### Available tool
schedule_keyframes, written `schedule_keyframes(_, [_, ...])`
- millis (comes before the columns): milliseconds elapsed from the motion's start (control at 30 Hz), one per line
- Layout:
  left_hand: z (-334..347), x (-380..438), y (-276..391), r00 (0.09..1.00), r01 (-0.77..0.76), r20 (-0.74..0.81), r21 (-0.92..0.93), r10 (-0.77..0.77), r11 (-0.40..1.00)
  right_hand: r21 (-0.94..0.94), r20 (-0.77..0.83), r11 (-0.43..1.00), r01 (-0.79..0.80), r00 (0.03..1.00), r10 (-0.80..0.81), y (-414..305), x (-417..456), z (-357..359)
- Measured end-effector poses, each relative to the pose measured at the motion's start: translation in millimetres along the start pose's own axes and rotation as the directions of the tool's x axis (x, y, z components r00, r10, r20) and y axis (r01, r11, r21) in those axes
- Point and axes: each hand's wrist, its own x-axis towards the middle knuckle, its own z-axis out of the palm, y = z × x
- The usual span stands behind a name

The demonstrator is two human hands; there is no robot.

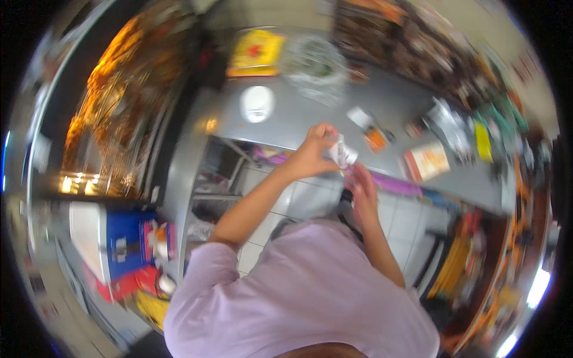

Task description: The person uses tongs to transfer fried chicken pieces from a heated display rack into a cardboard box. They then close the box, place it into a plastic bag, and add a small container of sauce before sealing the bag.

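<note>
My left hand [315, 152] grips a small white item with dark printing [342, 152], perhaps a packet or a roll, between thumb and fingers. Just below its lower end, my right hand [361, 190] has its fingertips close together; blur hides whether they hold part of it. Both hands are over the near edge of a grey counter [286, 121]. Beyond them lie a white card or paper [359, 117] and a small orange item [375, 139]. A round white object [257, 104] rests farther left on the counter.
A clear plastic bag with green contents [315, 62] and a yellow package [256, 51] stand at the back. A printed box or booklet [426, 162] lies at the right. Glass-fronted rotisserie-like equipment [112, 103] glows at the left, above a blue and white cooler box [118, 241].
</note>
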Motion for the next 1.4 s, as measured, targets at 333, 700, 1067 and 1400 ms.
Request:
schedule_keyframes(333, [177, 106, 31, 0.596, 0.320, 0.796, -0.114, -0.106, 0.941, 0.065, 0.011, 0.997, -0.046, 0.999, 0.045, -57, 48, -171])
schedule_keyframes(700, [259, 146, 4, 0.487, 0.811, 0.823, -0.302, -0.291, 0.501, 0.238, -0.127, 0.951, -0.199, 0.964, 0.234, -76, 132, -309])
schedule_keyframes(1067, [276, 187, 33, 0.964, -0.147, 0.261, 0.382, 0.046, 0.912, -0.931, -0.155, 0.363, -0.027, 0.932, -0.328, -58, 169, -343])
schedule_keyframes(1400, [360, 174, 40, 0.940, -0.193, 0.331, 0.319, 0.082, 0.928, -0.784, -0.254, 0.614, -0.096, 0.951, -0.175, -69, 229, -339])
